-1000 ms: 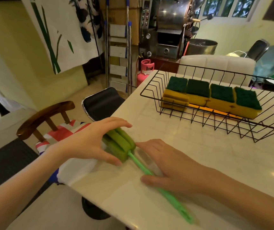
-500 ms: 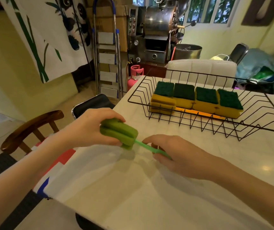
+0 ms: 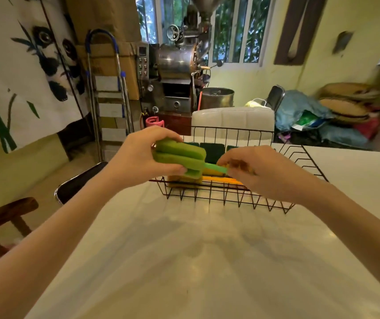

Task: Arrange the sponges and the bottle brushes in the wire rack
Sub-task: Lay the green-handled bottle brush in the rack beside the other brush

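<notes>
A green bottle brush with a thick foam head is held level in the air above the left end of the black wire rack. My left hand grips the foam head. My right hand pinches the thin green handle, most of which it hides. Inside the rack lie yellow sponges with dark green tops, largely covered by my hands and the brush. An orange strip shows along the rack's floor.
The rack stands on a pale table. A white padded chair is behind the rack. A black seat and a wooden chair are at the table's left edge. A step ladder and a metal machine stand further back.
Both hands have lifted the green brush off the table and carried it forward over the rack's left end. The view has tilted up.
</notes>
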Motion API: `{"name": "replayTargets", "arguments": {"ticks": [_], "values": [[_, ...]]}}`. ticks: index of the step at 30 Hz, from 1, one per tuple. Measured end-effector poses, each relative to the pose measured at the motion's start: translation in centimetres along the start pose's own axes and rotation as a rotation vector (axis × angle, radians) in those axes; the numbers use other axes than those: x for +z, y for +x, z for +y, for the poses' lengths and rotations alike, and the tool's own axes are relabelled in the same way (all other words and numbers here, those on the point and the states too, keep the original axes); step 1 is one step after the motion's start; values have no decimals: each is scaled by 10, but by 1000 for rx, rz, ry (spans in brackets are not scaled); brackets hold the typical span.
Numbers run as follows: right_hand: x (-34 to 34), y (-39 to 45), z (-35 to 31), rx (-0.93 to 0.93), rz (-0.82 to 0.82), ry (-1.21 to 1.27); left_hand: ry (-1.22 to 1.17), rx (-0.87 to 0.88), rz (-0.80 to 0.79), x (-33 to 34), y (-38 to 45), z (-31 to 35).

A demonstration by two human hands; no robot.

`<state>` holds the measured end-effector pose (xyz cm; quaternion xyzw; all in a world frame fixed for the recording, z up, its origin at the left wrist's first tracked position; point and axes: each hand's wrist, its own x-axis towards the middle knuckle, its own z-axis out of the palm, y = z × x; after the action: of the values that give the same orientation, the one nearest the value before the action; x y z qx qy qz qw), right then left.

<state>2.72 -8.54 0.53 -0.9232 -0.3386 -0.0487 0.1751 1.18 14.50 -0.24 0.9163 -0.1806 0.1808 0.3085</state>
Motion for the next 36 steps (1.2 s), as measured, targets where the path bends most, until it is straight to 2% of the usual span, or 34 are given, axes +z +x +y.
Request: {"name": "replayTargets", "arguments": {"ticks": [7, 10, 13, 15, 16, 20, 22, 25, 27, 32, 34, 36], "values": [[-16, 6, 33, 62, 59, -44, -83, 46, 20, 24, 51, 6], [-20, 8, 43, 97, 110, -14, -168, 45, 89, 33, 65, 8], [-23, 12, 56, 150, 243, 133, -370, -3, 257, 42, 76, 15], [-24, 15, 61, 167, 390, 324, -563, -81, 280, 46, 81, 20], [-24, 17, 61, 173, 460, 473, -643, -123, 221, 48, 84, 21], [-16, 24, 52, 227, 609, 1127, -813, -327, -201, 66, 95, 30], [-8, 27, 50, 251, 655, 1227, -836, -420, -331, 70, 93, 36], [3, 29, 48, 283, 697, 1256, -749, -244, -406, 70, 90, 34], [8, 28, 48, 295, 695, 1265, -700, -179, -413, 65, 83, 28], [14, 25, 49, 332, 628, 1204, -583, -148, -411, 66, 86, 20], [12, 24, 50, 396, 499, 1118, -505, -140, -405, 65, 85, 16], [4, 19, 52, 465, 286, 953, -388, -131, -380, 63, 86, 10]]}}
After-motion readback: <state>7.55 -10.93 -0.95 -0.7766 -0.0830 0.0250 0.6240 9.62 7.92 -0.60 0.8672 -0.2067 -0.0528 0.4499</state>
